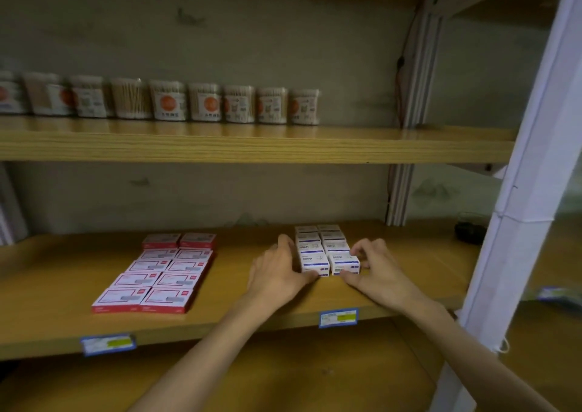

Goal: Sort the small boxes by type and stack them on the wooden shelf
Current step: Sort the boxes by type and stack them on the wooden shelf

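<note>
On the lower shelf [220, 323], blue boxes [327, 251] sit in two columns running front to back, between both hands. Left hand [277, 273] presses their left side; right hand [374, 270] apparently pinches the front-right box [345, 265], fingers curled.
</note>
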A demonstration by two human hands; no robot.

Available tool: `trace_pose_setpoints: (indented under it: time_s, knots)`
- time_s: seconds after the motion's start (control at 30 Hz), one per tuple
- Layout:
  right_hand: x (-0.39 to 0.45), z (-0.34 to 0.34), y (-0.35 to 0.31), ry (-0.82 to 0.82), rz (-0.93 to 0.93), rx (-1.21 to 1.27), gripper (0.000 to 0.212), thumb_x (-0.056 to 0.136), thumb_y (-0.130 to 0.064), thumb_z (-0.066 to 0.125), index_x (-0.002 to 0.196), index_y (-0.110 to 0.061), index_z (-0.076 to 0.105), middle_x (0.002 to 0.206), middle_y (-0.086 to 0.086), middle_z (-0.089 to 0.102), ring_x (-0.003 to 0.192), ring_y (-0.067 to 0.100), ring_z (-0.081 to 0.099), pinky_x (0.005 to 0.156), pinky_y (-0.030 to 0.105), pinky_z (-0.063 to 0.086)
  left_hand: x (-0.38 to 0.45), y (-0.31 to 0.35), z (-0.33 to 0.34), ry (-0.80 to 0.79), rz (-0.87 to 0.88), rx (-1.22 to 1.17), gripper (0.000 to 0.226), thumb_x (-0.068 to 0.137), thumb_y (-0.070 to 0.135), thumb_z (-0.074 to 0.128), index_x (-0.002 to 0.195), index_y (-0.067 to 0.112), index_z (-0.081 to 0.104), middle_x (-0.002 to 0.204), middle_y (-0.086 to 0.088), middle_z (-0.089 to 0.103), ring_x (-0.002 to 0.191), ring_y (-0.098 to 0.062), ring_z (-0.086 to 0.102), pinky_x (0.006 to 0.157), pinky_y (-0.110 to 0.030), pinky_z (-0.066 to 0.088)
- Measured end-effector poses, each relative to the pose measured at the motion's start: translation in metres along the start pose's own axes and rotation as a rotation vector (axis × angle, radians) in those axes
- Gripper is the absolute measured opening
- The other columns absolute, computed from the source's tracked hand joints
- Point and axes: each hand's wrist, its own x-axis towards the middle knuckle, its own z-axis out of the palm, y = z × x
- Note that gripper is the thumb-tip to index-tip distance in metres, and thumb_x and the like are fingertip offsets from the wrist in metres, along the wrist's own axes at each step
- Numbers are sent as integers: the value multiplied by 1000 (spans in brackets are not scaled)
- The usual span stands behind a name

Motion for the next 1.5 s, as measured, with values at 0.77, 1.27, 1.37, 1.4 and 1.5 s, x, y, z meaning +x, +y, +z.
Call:
trace_pose_setpoints:
  time_s: [0.77, 1.27, 1.37, 1.4, 1.5]
  knots:
    - [-97, 166, -361, -96, -631, 244, 27, 97, -34, 60, 124, -37, 61, 116, -22, 60, 109, -3, 54, 95, 22, 47, -206, -257, -229, 364, -17, 21, 28, 93, 47, 57, 122, 45, 55, 114, 25, 51, 99, 1, 56, 80, -26, 53]
    - [-173, 311, -623, -158, -741, 435, 26, 97, -20, 59, 121, -28, 64, 109, -14, 64, 92, 0, 61, 77, 15, 53, -328, -490, -397, 369, -150, 145, 42, 96, 46, 54, 138, 39, 53, 134, 15, 56, 118, -8, 56, 96, -34, 48]
    - [-170, 336, -664, -168, -762, 382, 28, 97, -27, 58, 124, -31, 62, 114, -16, 63, 95, 0, 62, 83, 22, 56, -333, -528, -419, 365, -166, 156, 43, 96, 47, 54, 138, 39, 52, 137, 14, 56, 120, -9, 55, 97, -33, 47]
    - [-167, 345, -677, -163, -770, 350, 28, 96, -29, 58, 124, -32, 61, 114, -16, 63, 96, 1, 62, 85, 26, 56, -333, -541, -426, 371, -174, 157, 43, 96, 47, 54, 139, 39, 52, 138, 14, 55, 120, -9, 55, 97, -33, 47]
    - [-157, 370, -714, -143, -767, 260, 31, 94, -33, 56, 126, -33, 59, 117, -14, 63, 98, 5, 61, 87, 32, 53, -331, -580, -447, 390, -207, 149, 44, 96, 49, 53, 139, 40, 51, 139, 14, 54, 122, -8, 53, 101, -37, 47]
